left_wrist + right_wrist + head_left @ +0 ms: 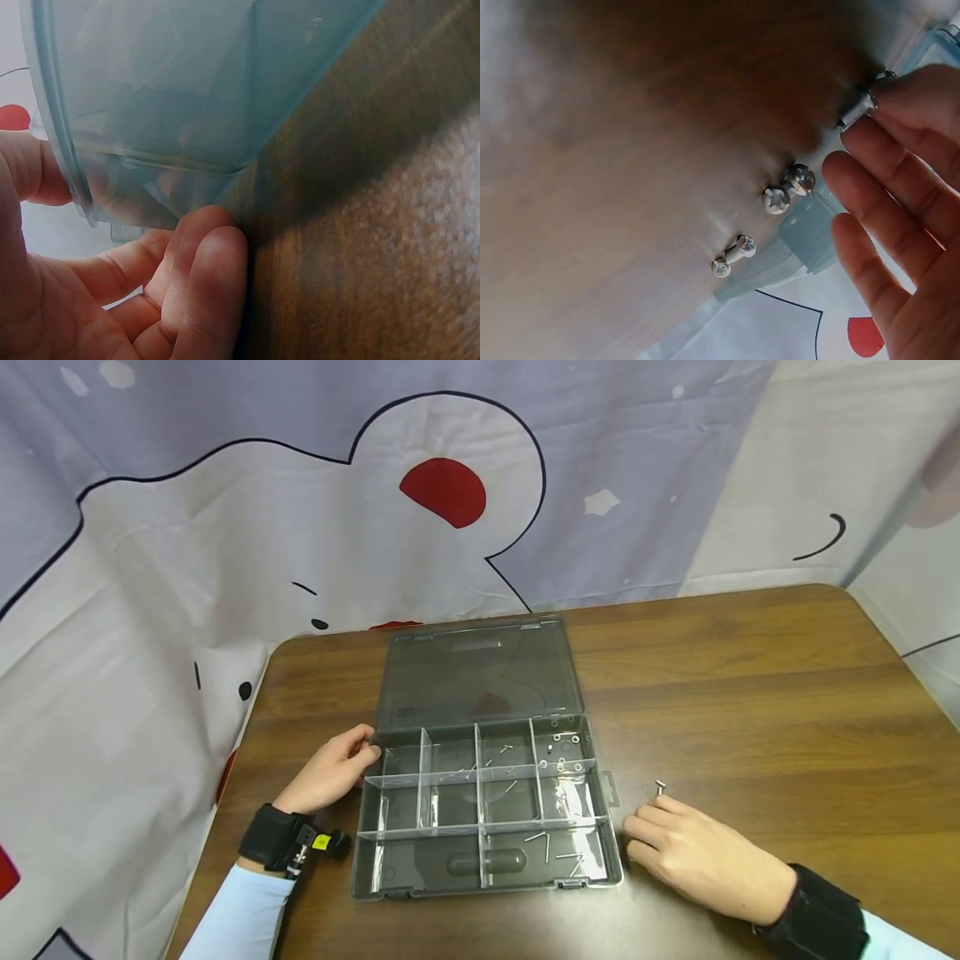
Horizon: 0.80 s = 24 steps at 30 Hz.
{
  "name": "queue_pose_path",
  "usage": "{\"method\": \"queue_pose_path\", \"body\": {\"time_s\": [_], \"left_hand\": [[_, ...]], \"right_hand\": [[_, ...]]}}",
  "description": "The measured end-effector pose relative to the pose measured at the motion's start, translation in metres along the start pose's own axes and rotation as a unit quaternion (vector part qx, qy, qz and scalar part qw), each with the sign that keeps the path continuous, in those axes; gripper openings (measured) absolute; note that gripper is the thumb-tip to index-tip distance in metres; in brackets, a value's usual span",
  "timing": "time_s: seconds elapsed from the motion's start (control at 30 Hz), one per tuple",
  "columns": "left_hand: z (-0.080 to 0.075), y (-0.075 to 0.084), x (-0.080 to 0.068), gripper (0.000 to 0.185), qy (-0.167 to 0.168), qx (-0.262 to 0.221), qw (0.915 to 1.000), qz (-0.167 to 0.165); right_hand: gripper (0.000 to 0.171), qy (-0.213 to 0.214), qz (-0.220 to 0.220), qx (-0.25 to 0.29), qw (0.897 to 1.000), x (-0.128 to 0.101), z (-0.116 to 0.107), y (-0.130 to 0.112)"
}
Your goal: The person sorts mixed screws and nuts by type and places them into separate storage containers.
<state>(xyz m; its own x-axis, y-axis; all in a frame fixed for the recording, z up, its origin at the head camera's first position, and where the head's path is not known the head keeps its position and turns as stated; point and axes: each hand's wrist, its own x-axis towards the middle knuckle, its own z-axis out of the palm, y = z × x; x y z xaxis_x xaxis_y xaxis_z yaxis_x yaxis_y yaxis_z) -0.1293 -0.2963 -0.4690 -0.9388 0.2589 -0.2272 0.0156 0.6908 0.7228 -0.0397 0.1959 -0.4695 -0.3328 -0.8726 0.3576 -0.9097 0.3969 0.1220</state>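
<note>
A clear grey compartment box (420,864) lies open on the wooden table (750,693), its lid (480,677) folded back. My left hand (365,752) grips the box's left wall, thumb over the rim and fingers (202,262) outside against the box (187,90). My right hand (643,827) rests on the table just right of the box, fingers relaxed. One fingertip (907,90) touches a small silver screw (855,111). That screw (660,787) stands by the fingertips. Three more screws (776,199) lie loose beside the box's latch tab (810,225).
Small washers (562,758) sit in the box's far-right compartment, and thin screws (558,847) lie in the near-right one. A printed cloth (450,493) hangs behind the table. The table's left edge (247,735) is close to my left arm.
</note>
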Motion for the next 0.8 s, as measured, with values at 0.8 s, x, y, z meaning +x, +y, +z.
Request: {"method": "queue_pose_path", "body": {"time_s": [0.8], "left_hand": [[-0.001, 0.003, -0.001, 0.019, 0.007, 0.006, 1.0000, -0.001]], "right_hand": [[0.018, 0.097, 0.091, 0.083, 0.988, 0.027, -0.024, 0.020]]}}
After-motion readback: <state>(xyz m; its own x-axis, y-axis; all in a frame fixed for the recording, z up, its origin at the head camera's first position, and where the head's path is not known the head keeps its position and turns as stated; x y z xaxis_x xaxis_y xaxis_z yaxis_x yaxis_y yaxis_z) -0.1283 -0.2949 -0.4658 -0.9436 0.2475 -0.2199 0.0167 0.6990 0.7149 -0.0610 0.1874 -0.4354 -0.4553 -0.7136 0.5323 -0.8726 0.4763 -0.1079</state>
